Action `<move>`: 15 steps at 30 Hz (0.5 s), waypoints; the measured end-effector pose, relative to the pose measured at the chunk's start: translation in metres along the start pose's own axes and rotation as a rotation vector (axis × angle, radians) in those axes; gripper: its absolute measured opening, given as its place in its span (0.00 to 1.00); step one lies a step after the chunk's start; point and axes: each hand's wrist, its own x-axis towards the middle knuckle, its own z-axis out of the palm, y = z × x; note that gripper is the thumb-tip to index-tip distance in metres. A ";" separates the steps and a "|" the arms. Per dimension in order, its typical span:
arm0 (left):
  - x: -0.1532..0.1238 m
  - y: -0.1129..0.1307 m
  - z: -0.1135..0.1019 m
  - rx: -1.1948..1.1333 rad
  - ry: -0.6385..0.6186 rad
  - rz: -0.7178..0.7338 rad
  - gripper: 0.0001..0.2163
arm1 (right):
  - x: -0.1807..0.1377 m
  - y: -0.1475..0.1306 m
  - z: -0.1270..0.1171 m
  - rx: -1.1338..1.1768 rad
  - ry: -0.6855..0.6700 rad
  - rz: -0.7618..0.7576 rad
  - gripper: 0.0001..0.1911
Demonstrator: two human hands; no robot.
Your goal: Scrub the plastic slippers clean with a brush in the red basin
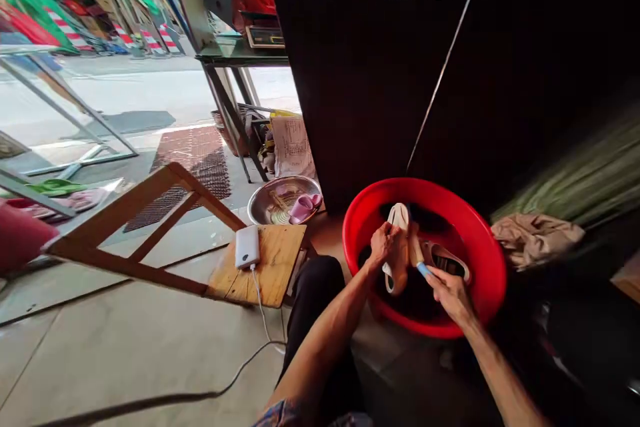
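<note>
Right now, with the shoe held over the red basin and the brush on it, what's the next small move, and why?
Probably a short stroke of the brush along the shoe. The left hand grips that shoe over the red basin, and the right hand holds the brush against its side, so contact is set. A second shoe lies in the basin.

Bright red basin at centre right, white and tan shoe, blue brush handle, pink slippers in a silver bowl, white power bank on pale wood table, red-and-white striped barriers at upper left, beige cloth
</note>
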 end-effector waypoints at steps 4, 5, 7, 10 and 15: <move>0.005 -0.001 0.004 -0.036 0.050 0.011 0.10 | 0.018 -0.014 -0.004 -0.057 -0.015 -0.084 0.43; 0.006 -0.003 0.004 -0.046 0.072 -0.007 0.10 | 0.008 -0.007 -0.004 -0.082 -0.043 -0.097 0.41; 0.009 -0.006 0.004 -0.078 0.116 -0.034 0.10 | -0.023 0.016 -0.004 -0.142 -0.112 -0.100 0.38; 0.013 -0.009 0.004 -0.173 0.132 -0.023 0.10 | -0.059 0.046 -0.009 -0.231 -0.179 -0.050 0.34; 0.005 -0.001 0.000 -0.390 -0.117 0.047 0.11 | -0.025 0.036 -0.017 -0.238 -0.074 -0.062 0.36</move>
